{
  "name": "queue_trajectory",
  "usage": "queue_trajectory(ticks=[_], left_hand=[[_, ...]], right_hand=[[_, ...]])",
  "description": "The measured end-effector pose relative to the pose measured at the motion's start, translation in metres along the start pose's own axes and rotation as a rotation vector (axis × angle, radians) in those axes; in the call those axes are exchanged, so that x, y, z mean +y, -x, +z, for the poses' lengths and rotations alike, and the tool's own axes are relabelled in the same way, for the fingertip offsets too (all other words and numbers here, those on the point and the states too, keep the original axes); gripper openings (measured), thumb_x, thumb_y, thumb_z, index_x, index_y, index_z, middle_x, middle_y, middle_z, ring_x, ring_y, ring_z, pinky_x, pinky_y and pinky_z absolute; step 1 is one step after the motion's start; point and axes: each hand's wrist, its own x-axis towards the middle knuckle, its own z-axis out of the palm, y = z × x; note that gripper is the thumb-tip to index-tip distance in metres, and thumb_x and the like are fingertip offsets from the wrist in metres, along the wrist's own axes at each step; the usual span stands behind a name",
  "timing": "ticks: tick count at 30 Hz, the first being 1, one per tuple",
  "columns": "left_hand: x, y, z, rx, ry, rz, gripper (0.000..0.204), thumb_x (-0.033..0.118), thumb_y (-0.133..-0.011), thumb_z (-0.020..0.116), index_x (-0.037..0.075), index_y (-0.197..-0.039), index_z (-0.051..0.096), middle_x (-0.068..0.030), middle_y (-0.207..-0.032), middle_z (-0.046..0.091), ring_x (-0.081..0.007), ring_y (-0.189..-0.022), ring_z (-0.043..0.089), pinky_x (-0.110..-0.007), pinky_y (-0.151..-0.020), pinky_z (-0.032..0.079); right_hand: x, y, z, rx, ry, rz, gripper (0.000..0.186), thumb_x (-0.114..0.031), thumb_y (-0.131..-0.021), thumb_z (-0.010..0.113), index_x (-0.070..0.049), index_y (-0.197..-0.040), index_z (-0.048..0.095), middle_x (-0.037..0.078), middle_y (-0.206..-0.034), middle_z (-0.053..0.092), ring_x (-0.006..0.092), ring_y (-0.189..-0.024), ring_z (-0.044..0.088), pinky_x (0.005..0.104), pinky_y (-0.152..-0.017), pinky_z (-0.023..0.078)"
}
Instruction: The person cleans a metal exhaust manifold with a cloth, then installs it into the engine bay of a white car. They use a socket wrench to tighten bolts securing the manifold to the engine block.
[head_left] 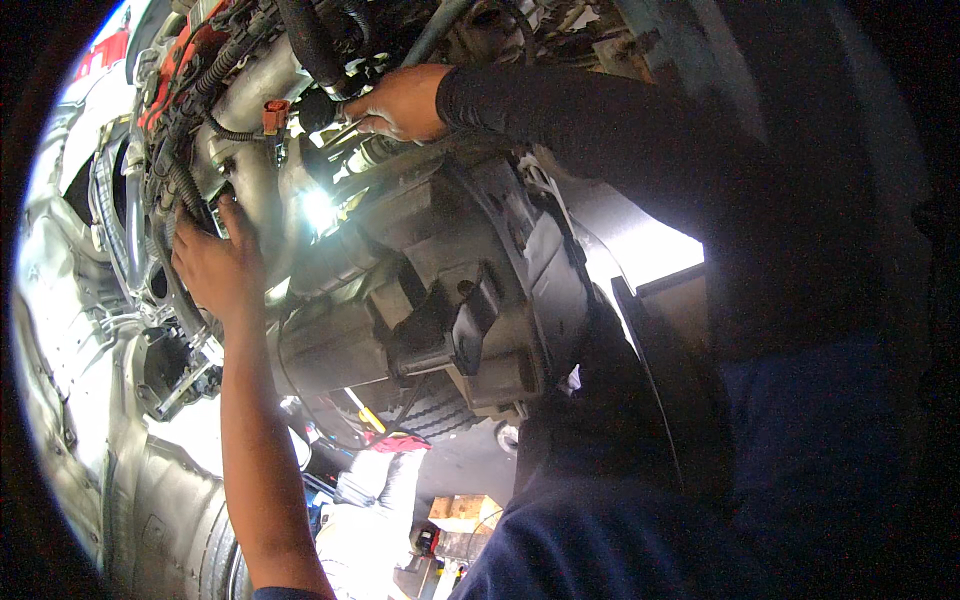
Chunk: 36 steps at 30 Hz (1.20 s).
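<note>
My left hand [218, 268] reaches up into an engine bay from below. Its thumb and fingers lie on either side of a black corrugated tube [186, 188], beside a metal pipe [258, 195]; part of the fingertips is hidden. Further up and to the right, my right hand [405, 104] has its fingers bent and pressed together near the end of a thick black hose [312, 45]. What they grip among the fittings is hidden. An orange-brown connector [275, 116] on a ribbed cable sits between the two hands.
A large black plastic housing [430, 290] fills the middle below my right hand. A bright lamp [318, 208] shines beside the pipe. Silver body metal [75, 370] curves along the left. Lower down are a tyre [435, 412] and a wooden block [465, 513].
</note>
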Motion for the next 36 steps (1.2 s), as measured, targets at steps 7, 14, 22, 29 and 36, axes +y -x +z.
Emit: queue_trajectory(ticks=[7,14,22,29,36], left_hand=[[0.005,0.000,-0.005,-0.046,-0.041,-0.026,0.073,0.056,-0.104,0.058,-0.004,-0.144,0.056,-0.0271,-0.137,0.063,-0.0465,-0.127,0.057,-0.051,-0.109,0.044],[0.006,0.001,-0.004,-0.041,-0.061,-0.030,0.071,0.056,-0.105,0.057,-0.005,-0.141,0.058,-0.0272,-0.133,0.064,-0.0463,-0.125,0.058,-0.051,-0.108,0.044],[0.005,0.000,-0.003,-0.043,-0.041,-0.044,0.071,0.056,-0.104,0.057,-0.003,-0.143,0.057,-0.0265,-0.133,0.064,-0.0462,-0.125,0.058,-0.052,-0.108,0.045],[0.007,-0.002,-0.004,-0.064,-0.048,-0.070,0.072,0.056,-0.104,0.058,-0.001,-0.147,0.055,-0.0258,-0.135,0.063,-0.0458,-0.127,0.058,-0.052,-0.109,0.045],[0.006,0.000,-0.004,-0.051,-0.015,-0.059,0.072,0.056,-0.104,0.059,-0.003,-0.146,0.056,-0.0265,-0.134,0.063,-0.0464,-0.126,0.058,-0.053,-0.109,0.044]], right_hand=[[0.004,-0.009,-0.003,0.016,0.080,-0.096,0.041,-0.037,-0.111,0.051,-0.017,-0.145,0.061,0.018,-0.115,0.076,0.0396,-0.107,0.073,0.0524,-0.095,0.059],[-0.014,-0.004,-0.006,0.060,0.091,-0.020,0.037,-0.034,-0.111,0.053,-0.011,-0.138,0.065,0.020,-0.108,0.077,0.0391,-0.097,0.076,0.0533,-0.089,0.061],[-0.016,-0.001,-0.004,0.110,0.073,-0.025,0.036,-0.036,-0.109,0.053,-0.010,-0.129,0.068,0.022,-0.106,0.076,0.0428,-0.098,0.075,0.0560,-0.088,0.060],[-0.017,-0.006,-0.004,0.076,-0.017,0.026,0.039,-0.040,-0.109,0.051,-0.009,-0.126,0.069,0.024,-0.106,0.076,0.0457,-0.099,0.074,0.0585,-0.090,0.059],[-0.001,-0.010,0.014,0.084,0.036,-0.003,0.045,-0.044,-0.109,0.052,-0.004,-0.118,0.069,0.025,-0.107,0.076,0.0444,-0.098,0.075,0.0572,-0.087,0.060]])
